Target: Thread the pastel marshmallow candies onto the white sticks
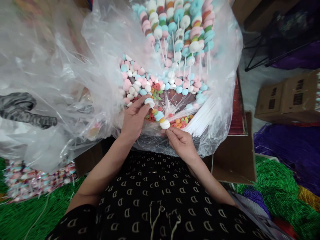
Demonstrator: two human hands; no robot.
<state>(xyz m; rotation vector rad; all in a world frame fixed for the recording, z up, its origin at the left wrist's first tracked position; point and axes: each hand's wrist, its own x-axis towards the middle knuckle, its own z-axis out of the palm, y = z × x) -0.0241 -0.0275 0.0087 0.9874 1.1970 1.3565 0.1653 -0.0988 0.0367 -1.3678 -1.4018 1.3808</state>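
Note:
My left hand [135, 116] pinches a white candy [149, 102] at the upper end of a short slanted candy skewer [158, 115]. Along the skewer are orange and blue pieces, with a white candy at the lower end. Just below that end, my right hand [181, 141] has thumb and finger closed on the stick, which is mostly hidden. Loose pink, white and blue candies [136, 80] lie beyond my hands, with small coloured rings [157, 91] near my left fingertips. White sticks [203, 115] lie in a bundle right of my right hand.
Finished candy skewers [178, 30] lie at the back on clear plastic [225, 66]. More plastic covers the left side. Cardboard boxes [287, 96] stand at the right. Green strands [280, 183] and purple strands [287, 150] lie at lower right; wrapped candies [37, 180] are at lower left.

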